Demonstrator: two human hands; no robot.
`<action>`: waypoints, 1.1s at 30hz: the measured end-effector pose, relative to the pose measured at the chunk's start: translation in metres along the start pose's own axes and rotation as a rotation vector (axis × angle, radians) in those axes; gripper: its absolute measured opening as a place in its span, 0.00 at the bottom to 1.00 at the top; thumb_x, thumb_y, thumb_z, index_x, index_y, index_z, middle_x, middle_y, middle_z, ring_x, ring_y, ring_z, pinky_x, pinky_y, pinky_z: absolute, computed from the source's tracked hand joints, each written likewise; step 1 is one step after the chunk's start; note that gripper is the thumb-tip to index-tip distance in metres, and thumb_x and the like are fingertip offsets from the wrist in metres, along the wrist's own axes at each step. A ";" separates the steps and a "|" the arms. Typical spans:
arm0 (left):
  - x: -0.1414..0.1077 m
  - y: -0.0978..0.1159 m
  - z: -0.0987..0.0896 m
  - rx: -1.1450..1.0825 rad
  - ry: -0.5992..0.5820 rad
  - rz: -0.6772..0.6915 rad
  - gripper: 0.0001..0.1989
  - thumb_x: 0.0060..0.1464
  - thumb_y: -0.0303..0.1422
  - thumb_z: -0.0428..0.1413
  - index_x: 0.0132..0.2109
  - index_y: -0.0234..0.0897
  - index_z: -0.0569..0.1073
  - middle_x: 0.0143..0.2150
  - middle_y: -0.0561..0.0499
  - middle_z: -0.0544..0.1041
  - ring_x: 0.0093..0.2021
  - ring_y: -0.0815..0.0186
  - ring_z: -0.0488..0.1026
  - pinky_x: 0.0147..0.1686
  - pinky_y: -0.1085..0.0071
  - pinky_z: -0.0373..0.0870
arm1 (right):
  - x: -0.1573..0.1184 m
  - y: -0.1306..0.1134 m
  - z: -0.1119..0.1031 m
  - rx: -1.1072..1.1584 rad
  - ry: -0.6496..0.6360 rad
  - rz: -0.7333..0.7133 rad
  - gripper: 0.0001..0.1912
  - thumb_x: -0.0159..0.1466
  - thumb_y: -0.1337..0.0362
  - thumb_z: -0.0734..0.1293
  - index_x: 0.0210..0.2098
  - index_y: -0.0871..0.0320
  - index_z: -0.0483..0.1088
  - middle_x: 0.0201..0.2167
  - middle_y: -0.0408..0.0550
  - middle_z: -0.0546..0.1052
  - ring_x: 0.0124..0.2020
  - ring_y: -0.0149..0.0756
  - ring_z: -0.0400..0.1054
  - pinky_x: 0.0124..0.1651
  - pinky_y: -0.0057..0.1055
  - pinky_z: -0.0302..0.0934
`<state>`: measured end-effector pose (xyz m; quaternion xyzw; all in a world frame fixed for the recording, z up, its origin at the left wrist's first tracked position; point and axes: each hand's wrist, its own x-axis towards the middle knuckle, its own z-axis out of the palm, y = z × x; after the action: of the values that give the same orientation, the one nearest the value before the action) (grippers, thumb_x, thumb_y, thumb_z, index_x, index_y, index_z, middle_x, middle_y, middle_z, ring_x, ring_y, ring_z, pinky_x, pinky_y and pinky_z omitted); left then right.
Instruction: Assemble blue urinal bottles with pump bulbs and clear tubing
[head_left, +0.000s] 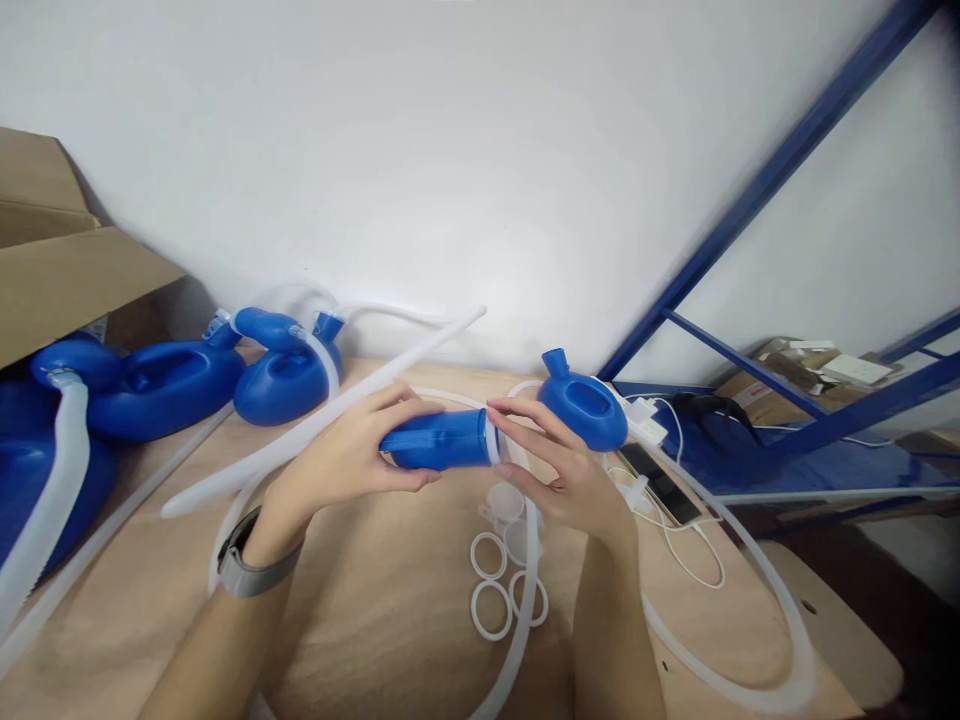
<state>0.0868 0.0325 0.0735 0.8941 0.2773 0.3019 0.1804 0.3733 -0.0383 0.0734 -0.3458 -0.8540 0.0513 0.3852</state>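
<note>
My left hand (352,440) is wrapped round a blue plastic tube-shaped part (442,440), held level above the table. At its right end sits a white ring (492,440), and the fingertips of my right hand (559,460) close on that ring from above and below. Three more white rings (489,556) lie on the table beneath, beside several translucent round caps (505,501). A pale hose (531,565) runs past the rings. Just beyond my right hand stands a small blue bottle (577,405) with a short neck.
Several blue bottles (169,385) with hoses fill the left side, near an open cardboard box (82,275). A long pale hose (330,415) slants behind my left hand. On the right lie a phone (664,487) and white cables, with a blue metal frame (750,190) beyond.
</note>
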 end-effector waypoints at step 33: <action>0.003 0.003 0.015 0.108 0.147 0.134 0.26 0.53 0.36 0.69 0.58 0.37 0.78 0.50 0.43 0.79 0.49 0.52 0.79 0.47 0.60 0.79 | 0.000 0.005 0.003 0.071 0.051 -0.001 0.34 0.70 0.67 0.72 0.72 0.40 0.64 0.62 0.54 0.75 0.63 0.45 0.73 0.63 0.45 0.74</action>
<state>0.0998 0.0300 0.0652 0.8946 0.2453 0.3624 0.0904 0.3737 -0.0344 0.0694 -0.3325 -0.8419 0.0724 0.4188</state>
